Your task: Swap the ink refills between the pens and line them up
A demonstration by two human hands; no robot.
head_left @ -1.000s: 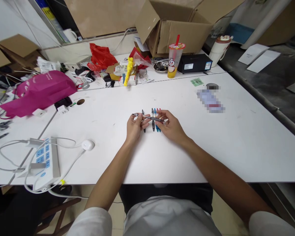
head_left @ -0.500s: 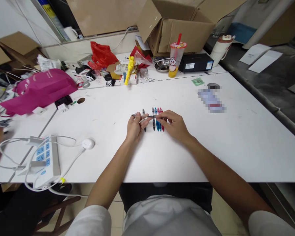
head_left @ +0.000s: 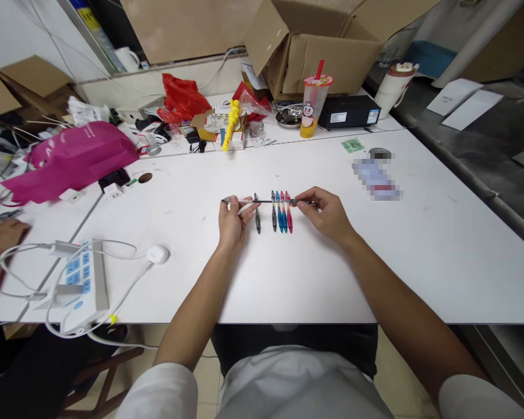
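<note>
My left hand (head_left: 234, 224) pinches the clear barrel (head_left: 245, 201) of a pen, its tip end pointing left. Between my hands a thin dark pen refill (head_left: 268, 202) lies bare and level, spanning the gap. At its right end, my right hand (head_left: 325, 214) closes thumb and fingers on the pen's dark grip half (head_left: 294, 202). Below the refill several pens lie side by side on the table: a black pen (head_left: 258, 222) close to my left fingers, a grey-black pen (head_left: 274, 219), blue pens (head_left: 280, 220) and a pink-red pen (head_left: 290, 221).
A power strip (head_left: 96, 285) with white cables stands at left, near another person's hand (head_left: 2, 235). Behind are a magenta bag (head_left: 78, 154), a yellow stick-like object (head_left: 231, 125), a drink cup (head_left: 311, 107) and a cardboard box (head_left: 327, 64). A blurred-out item (head_left: 375, 177) lies right.
My hands have drawn apart, left hand leftward and right hand rightward. The pen's two halves are farther apart, and more of the refill shows between them. The other person's hand has come further into view.
</note>
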